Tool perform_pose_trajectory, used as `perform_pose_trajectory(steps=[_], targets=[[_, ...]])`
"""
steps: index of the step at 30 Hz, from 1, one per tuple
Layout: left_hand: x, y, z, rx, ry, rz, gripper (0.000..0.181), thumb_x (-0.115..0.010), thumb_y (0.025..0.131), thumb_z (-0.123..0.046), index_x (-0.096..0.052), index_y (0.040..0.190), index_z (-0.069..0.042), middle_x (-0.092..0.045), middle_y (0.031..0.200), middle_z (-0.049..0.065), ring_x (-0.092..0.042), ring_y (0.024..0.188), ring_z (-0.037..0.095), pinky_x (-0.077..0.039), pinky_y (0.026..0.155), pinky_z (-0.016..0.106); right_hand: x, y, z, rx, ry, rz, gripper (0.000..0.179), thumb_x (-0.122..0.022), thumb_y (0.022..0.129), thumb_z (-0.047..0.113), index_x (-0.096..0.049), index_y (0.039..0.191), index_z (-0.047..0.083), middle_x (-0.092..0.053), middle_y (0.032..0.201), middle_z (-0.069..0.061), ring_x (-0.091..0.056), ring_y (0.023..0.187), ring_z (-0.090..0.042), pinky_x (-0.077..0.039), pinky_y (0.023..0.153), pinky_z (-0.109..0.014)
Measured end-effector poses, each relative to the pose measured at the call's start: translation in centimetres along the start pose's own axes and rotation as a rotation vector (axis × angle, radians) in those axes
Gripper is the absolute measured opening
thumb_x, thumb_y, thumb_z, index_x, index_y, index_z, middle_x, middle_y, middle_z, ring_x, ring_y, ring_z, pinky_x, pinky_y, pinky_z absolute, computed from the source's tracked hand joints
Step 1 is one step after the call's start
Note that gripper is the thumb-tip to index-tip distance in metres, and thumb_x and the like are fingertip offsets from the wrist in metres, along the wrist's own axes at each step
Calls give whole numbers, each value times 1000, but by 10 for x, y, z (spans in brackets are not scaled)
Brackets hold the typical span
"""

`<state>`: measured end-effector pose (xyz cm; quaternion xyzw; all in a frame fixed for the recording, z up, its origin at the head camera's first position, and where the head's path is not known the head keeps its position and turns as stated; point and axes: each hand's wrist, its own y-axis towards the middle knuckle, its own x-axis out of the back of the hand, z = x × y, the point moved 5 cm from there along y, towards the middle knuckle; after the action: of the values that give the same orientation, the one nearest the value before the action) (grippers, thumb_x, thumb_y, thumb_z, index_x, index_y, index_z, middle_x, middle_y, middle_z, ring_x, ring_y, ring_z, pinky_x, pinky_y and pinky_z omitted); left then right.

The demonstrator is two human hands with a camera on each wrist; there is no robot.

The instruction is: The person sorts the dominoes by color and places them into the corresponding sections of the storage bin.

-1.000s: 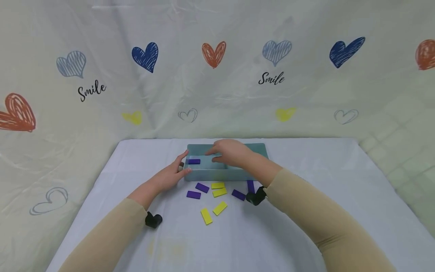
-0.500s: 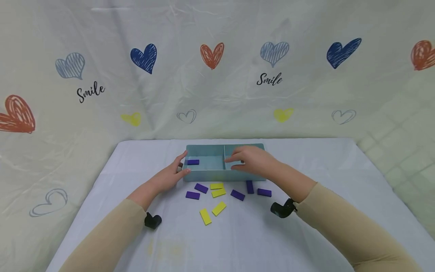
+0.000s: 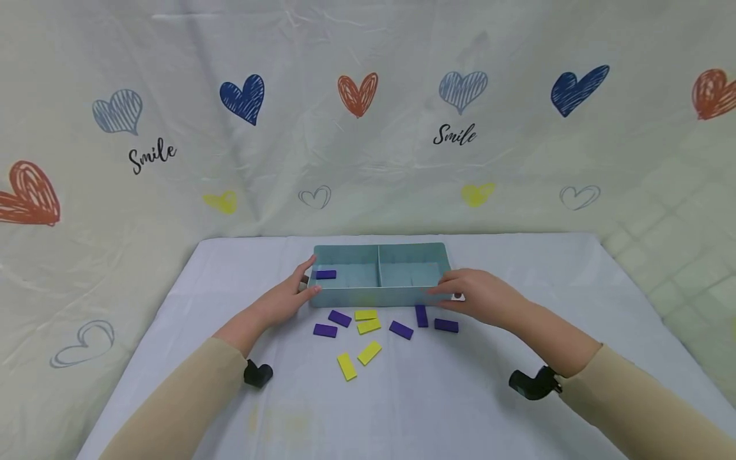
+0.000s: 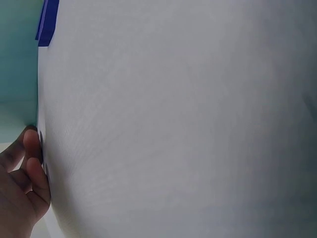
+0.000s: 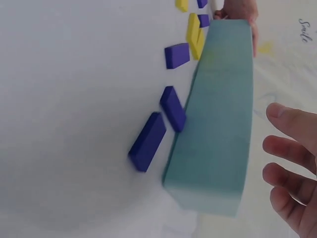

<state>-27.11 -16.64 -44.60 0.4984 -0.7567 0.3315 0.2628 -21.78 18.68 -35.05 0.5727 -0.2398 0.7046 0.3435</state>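
Observation:
A teal box (image 3: 374, 298) with a divider (image 3: 378, 265) stands at the far side of the table. One purple rectangular block (image 3: 326, 275) lies in its left compartment; no block shows in the right one. My left hand (image 3: 282, 303) holds the box's left end, thumb at the front corner and a finger at the back. Near the right front corner is my right hand (image 3: 483, 298), fingers loosely bent with nothing between them. The right wrist view puts these fingers (image 5: 277, 110) apart from the box wall. In the left wrist view the left hand (image 4: 25, 188) is partly cut off.
Several purple blocks (image 3: 401, 329) and yellow blocks (image 3: 347, 367) lie scattered on the white tablecloth (image 3: 322, 409) in front of the box. One purple block (image 3: 421, 316) is close to its front wall. A cloth backdrop (image 3: 402, 166) with hearts hangs behind.
My right hand has drawn back from over the left compartment, across the right one, to the box's right front corner. The left hand stays at the left end.

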Motion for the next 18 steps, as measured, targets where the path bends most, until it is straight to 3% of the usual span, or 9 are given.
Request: perform_pose_trajectory(steps=[9,18], targets=[[0,-1,-1,-9,-10,2,76,-47,100,-55,3,157,-46,-36,152,20,-45,133,41,-31,108,63,-12,-21,-20,-57,32,47,31,-79,86,17,-76,117,17,-70,106,2,-67,94,-17,-56,77,-32],[0,1,1,-26,-10,-8,76,-47,100,-56,3,156,-49,-38,152,18,-46,132,39,-32,108,62,-38,-24,-33,-83,69,121,29,-79,85,17,-77,113,17,-70,101,5,-63,84,-10,-54,73,-27]])
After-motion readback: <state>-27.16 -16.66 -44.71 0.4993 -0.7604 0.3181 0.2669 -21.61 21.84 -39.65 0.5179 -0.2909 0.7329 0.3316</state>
